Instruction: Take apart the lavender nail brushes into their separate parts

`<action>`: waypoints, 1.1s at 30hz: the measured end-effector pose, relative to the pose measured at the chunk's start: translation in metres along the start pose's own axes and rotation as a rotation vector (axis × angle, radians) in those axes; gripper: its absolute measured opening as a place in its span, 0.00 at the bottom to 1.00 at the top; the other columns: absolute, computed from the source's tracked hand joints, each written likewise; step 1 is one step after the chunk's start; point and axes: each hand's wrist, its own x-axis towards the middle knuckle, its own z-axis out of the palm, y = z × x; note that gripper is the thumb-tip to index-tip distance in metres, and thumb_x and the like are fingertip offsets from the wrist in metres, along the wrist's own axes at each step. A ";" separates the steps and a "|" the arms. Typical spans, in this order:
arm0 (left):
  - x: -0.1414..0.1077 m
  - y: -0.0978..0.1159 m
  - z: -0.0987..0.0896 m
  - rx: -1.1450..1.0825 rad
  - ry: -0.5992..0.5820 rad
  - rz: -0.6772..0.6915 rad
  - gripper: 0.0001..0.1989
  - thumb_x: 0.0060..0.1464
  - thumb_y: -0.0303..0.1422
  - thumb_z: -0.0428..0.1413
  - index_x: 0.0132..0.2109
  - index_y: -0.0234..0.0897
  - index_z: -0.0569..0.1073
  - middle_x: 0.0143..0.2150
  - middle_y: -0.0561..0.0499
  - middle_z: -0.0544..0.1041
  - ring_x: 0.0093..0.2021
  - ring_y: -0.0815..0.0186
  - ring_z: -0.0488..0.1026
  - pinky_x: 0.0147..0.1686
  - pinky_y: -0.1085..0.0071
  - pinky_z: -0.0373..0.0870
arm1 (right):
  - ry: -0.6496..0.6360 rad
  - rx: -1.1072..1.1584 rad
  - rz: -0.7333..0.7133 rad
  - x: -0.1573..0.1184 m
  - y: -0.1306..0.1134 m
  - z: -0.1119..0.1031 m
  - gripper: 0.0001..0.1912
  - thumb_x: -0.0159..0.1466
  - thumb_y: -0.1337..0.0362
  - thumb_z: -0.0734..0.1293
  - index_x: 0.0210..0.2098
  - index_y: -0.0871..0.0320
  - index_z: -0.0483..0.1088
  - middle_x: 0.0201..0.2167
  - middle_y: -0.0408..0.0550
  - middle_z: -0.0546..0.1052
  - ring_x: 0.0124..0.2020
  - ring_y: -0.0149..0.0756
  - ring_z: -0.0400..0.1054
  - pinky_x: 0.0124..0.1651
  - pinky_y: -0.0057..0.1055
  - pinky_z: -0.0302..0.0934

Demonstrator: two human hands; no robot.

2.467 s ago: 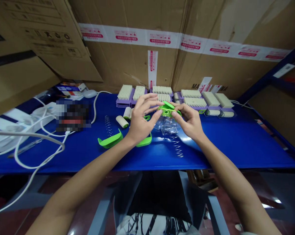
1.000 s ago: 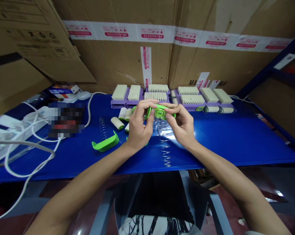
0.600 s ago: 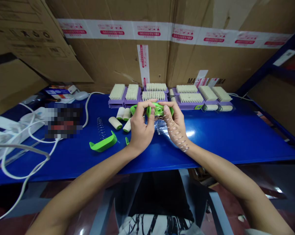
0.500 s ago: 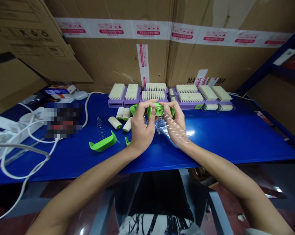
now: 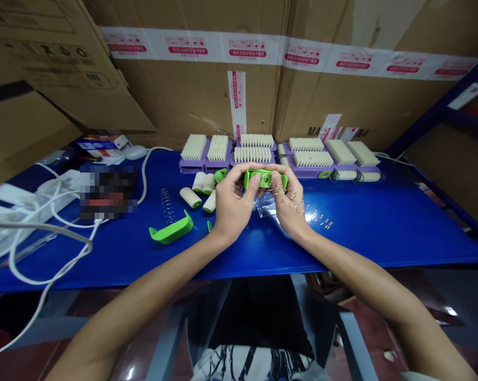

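Observation:
Both hands meet over the blue table, gripping one green plastic piece (image 5: 266,180) between them. My left hand (image 5: 235,203) is closed on its left end, thumb on the face. My right hand (image 5: 290,201) is closed round the right end. A thin wire spring (image 5: 292,201) runs from the piece's middle across my right hand and trails to the right. To the left, another green bracket (image 5: 171,229) lies on the table below a second spring (image 5: 167,205). Several cream rollers with green ends (image 5: 190,197) lie beside my left hand.
Purple holders with cream bristle-like blocks (image 5: 253,154) line the back of the blue table (image 5: 366,227), against cardboard. White cables (image 5: 68,264), a power strip and a white mouse (image 5: 135,153) are at left. A clear plastic bag (image 5: 266,206) lies beneath the hands.
The spring now stretches farther right, past my right hand. My left thumb has moved onto the face of the green piece. The view has shifted slightly.

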 end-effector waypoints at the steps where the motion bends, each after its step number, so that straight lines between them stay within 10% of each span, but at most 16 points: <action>1: 0.000 0.001 -0.001 -0.002 0.000 0.006 0.07 0.73 0.36 0.62 0.53 0.43 0.82 0.52 0.48 0.88 0.54 0.59 0.86 0.55 0.62 0.83 | 0.000 -0.012 -0.006 0.000 0.000 0.000 0.22 0.76 0.38 0.69 0.51 0.49 0.75 0.44 0.45 0.83 0.38 0.37 0.78 0.46 0.40 0.74; 11: -0.002 -0.001 -0.003 0.123 0.000 0.048 0.15 0.79 0.42 0.57 0.63 0.44 0.81 0.63 0.46 0.86 0.65 0.56 0.83 0.68 0.57 0.78 | -0.018 0.048 -0.001 0.003 0.004 -0.001 0.23 0.74 0.38 0.72 0.53 0.50 0.74 0.48 0.48 0.82 0.45 0.40 0.78 0.49 0.41 0.75; 33: -0.007 -0.007 0.007 0.177 0.065 0.140 0.09 0.79 0.38 0.56 0.53 0.43 0.79 0.51 0.47 0.86 0.52 0.60 0.83 0.53 0.63 0.78 | 0.024 0.067 -0.045 0.003 0.004 0.002 0.22 0.73 0.38 0.73 0.47 0.50 0.76 0.37 0.43 0.80 0.32 0.33 0.74 0.34 0.35 0.70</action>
